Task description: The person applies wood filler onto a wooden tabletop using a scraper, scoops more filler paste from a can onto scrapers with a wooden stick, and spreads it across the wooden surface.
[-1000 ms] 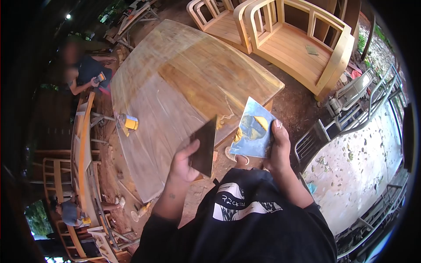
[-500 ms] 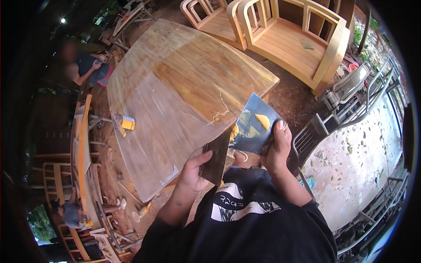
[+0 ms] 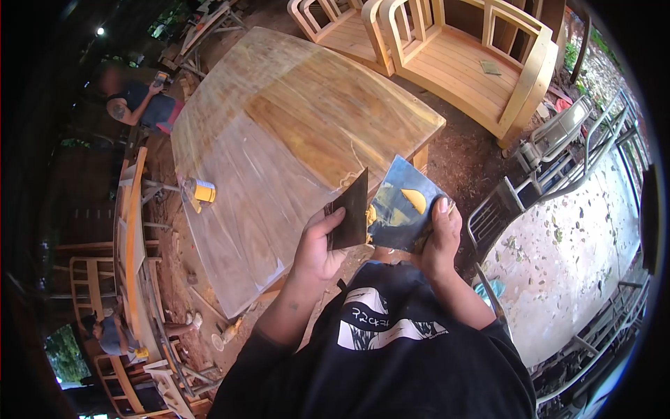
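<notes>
My left hand (image 3: 317, 244) is closed on a dark, flat plate (image 3: 351, 213), held tilted with its edge up. In my right hand (image 3: 442, 241) is a bluish flat plate (image 3: 398, 223), gripped at its right side with the thumb on top. A lump of yellow paste (image 3: 414, 200) lies on the bluish plate, with more smeared along its left edge. That edge is close to the dark plate; whether they touch I cannot tell. Beyond both hands stretches a large wooden tabletop (image 3: 279, 119), part brown and part pale grey.
A yellow can (image 3: 204, 191) stands at the tabletop's left edge. Wooden benches (image 3: 467, 63) are at the back right, metal frames (image 3: 495, 216) and a whitish panel (image 3: 572, 258) at the right. One person (image 3: 143, 105) is at the upper left, another (image 3: 115, 335) at the lower left.
The dark plate in my left hand has moved right and, from half a second ago, up along the bluish plate's left edge. The person at the upper left has raised a handheld object.
</notes>
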Demonstrator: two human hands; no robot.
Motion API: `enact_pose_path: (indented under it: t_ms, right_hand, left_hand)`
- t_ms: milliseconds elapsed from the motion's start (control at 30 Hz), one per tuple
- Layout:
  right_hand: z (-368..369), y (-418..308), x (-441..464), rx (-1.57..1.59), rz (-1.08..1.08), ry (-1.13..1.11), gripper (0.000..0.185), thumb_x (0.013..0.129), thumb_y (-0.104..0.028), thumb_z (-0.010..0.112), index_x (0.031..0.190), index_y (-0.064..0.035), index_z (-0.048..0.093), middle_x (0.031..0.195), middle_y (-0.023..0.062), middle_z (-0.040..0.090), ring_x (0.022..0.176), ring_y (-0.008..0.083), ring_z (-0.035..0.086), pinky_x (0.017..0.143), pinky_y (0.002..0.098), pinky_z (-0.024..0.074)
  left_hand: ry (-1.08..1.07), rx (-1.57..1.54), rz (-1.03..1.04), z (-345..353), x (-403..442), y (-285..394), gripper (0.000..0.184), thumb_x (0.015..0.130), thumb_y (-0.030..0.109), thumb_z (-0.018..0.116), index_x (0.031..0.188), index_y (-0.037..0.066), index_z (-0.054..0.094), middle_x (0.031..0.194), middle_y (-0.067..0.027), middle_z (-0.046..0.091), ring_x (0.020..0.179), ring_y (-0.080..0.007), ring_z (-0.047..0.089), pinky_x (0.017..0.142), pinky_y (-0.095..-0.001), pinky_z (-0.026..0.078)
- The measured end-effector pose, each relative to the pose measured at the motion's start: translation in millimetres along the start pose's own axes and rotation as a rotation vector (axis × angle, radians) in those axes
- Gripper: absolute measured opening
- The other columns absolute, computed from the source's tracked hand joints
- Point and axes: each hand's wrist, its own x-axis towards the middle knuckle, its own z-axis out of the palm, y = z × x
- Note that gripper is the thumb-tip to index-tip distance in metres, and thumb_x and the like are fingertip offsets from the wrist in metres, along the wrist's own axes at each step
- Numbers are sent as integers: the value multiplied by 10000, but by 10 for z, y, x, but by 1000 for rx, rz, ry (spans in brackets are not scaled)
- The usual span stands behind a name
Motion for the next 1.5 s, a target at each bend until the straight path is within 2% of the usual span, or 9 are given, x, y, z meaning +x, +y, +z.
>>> enact_pose_path:
  t_ms: [233, 333, 433, 533, 1033, 1133, 1267, 1333, 1500]
  right_hand:
    - [-1, 63, -127, 48, 116, -15, 254, 939, -245, 451, 989, -8, 527, 928, 70, 583, 821, 134, 560, 759, 263, 442]
    - [147, -117, -99, -38, 196, 125, 223, 938, -248, 461, 884, -42, 531, 823, 17, 547, 736, 92, 513, 686, 236, 423]
    - [-271, 141, -30, -208, 201, 47, 301, 940, -279, 445, 991, 4, 532, 876, 60, 580, 765, 118, 559, 696, 258, 466]
    - [-144, 193, 24, -256, 182, 54, 296, 938, -267, 478, 692, -106, 441, 626, -65, 365, 559, 33, 309, 477, 223, 271]
    - [521, 1128, 983, -626, 304, 205, 340, 920, -332, 507, 682, -103, 429, 551, -52, 364, 475, 37, 302, 401, 221, 225]
    - [808, 1590, 1509, -498, 261, 308, 322, 897, -322, 548, 679, -125, 414, 591, -52, 379, 478, 42, 315, 401, 213, 226]
    - [767, 2110, 1991, -488, 302, 314, 263, 869, -312, 583, 734, -132, 447, 644, -52, 362, 547, 50, 345, 462, 222, 278]
    - [1105, 2188, 2093, -515, 363, 419, 239, 855, -308, 603, 777, -132, 461, 667, -46, 373, 574, 51, 351, 499, 224, 300]
    - [974, 2508, 2087, -709, 454, 400, 172, 917, -262, 502, 810, -137, 453, 669, -44, 415, 570, 57, 411, 508, 215, 338]
  left_hand:
    - [229, 310, 256, -521, 211, -125, 273, 860, 54, 523, 1111, -53, 520, 1039, -98, 599, 883, -164, 609, 814, -296, 487]
    - [252, 924, 594, -410, 38, 258, 226, 839, 15, 521, 1054, -22, 577, 1036, -110, 606, 886, -200, 616, 808, -284, 484]
    - [-183, 1789, 787, 4, -314, 697, 267, 762, -27, 562, 1016, 28, 617, 1050, -124, 604, 924, -255, 604, 817, -301, 482]
    - [-514, 2221, 781, 278, -432, 776, 391, 669, -37, 596, 1042, 74, 615, 1066, -118, 595, 960, -287, 584, 827, -341, 479]
    - [-782, 2061, 242, -502, 541, 1735, 393, 675, -62, 540, 1013, 108, 645, 999, -74, 634, 920, -257, 598, 732, -347, 500]
    - [-617, 1756, 32, -1167, 1007, 2388, 365, 731, -53, 526, 1045, 91, 643, 1012, -94, 644, 940, -223, 609, 783, -316, 486]
    - [75, 1375, -3, -2556, 1775, 3633, 272, 837, 47, 526, 1097, 34, 601, 942, -92, 654, 923, -128, 581, 833, -283, 441]
    - [358, 1535, 175, -2947, 2221, 4235, 255, 834, 143, 548, 1062, 57, 620, 904, -115, 665, 810, -222, 618, 754, -305, 451]
    - [431, 1980, 431, -4100, 3651, 4978, 290, 804, 90, 487, 1063, 86, 617, 976, -172, 628, 926, -329, 593, 798, -392, 461]
